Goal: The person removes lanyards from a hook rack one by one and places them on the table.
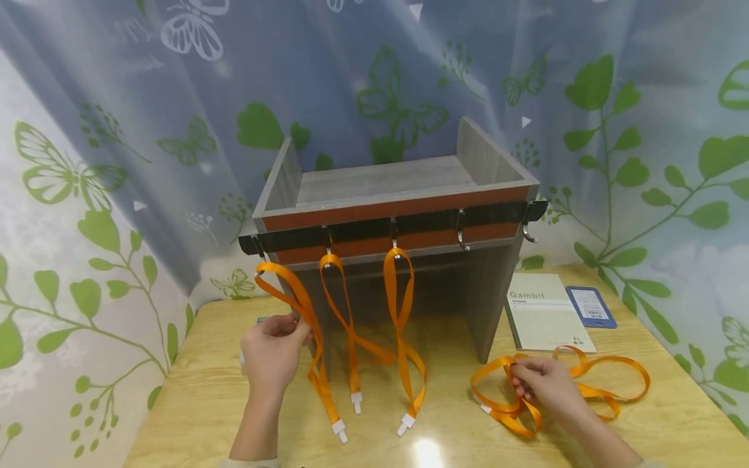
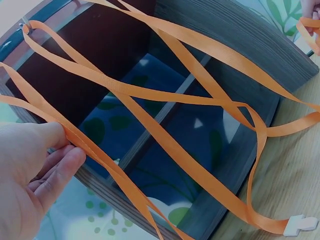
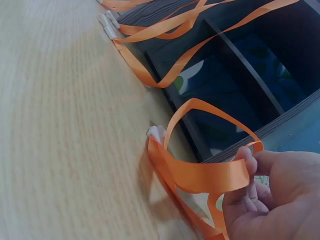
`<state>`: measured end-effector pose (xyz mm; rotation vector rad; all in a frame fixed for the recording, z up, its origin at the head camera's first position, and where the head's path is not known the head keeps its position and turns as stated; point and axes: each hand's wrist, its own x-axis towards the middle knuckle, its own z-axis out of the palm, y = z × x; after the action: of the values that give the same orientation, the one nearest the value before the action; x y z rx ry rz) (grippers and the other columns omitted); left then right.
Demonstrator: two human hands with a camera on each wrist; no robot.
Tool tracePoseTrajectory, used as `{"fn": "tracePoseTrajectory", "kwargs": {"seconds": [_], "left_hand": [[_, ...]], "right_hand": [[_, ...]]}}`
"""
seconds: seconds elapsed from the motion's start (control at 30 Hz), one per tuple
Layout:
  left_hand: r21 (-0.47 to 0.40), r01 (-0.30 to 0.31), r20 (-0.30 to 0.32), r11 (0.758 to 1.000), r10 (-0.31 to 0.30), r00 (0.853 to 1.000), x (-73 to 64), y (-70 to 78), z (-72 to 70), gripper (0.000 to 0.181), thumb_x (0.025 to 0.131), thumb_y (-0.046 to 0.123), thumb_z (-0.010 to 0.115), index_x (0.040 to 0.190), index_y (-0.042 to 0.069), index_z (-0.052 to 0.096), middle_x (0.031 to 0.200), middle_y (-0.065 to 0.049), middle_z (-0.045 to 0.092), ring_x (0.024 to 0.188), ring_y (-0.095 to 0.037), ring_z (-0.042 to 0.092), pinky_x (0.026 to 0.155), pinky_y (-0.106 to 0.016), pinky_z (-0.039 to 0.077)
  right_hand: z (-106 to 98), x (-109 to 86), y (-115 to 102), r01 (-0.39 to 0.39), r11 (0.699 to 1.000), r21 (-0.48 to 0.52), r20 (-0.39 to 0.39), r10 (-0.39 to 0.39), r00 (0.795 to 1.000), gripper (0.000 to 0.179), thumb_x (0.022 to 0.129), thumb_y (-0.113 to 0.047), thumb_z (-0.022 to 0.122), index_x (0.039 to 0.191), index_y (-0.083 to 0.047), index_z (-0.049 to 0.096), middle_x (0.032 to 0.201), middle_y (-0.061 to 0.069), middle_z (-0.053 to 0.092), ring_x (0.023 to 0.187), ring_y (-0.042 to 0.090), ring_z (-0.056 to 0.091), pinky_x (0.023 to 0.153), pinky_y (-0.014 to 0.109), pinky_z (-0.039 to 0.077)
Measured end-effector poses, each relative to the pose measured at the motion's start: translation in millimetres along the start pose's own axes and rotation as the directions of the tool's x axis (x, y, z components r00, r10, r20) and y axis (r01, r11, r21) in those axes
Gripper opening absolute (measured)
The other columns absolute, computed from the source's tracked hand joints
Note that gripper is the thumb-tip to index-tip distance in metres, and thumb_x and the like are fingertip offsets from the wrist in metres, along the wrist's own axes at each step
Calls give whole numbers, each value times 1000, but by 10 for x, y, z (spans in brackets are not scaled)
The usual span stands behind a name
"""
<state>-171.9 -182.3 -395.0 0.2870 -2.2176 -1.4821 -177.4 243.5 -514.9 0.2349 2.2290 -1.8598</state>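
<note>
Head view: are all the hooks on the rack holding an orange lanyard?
No: three orange lanyards hang from the left hooks, while the two right hooks on the rack are bare.

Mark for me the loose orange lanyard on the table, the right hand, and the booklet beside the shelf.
loose orange lanyard (image 1: 634, 372), head view, on its far loop, right side.
right hand (image 1: 541, 383), head view, on the back of the hand.
booklet (image 1: 547, 318), head view, on the middle of its cover.

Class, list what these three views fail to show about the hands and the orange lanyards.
- Head view: right hand covers its grip on the loose lanyard.
- Head view: blue card print too small.
- Left wrist view: left hand cut off by the edge.
</note>
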Motion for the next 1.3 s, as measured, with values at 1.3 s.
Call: {"fn": "tracePoseTrajectory", "kwargs": {"seconds": [1.3], "left_hand": [[-53,-6,13,999,6,1000,-15,12,-16,12,86,4,71,91,-6,74,79,-17,75,60,-18,72,55,-24,58]], "right_hand": [[67,-81,-445,204,972,-116,111,-192,975,49,93,-28,71,124,9,65,93,13,75,66,12,66,64,28,59]]}}
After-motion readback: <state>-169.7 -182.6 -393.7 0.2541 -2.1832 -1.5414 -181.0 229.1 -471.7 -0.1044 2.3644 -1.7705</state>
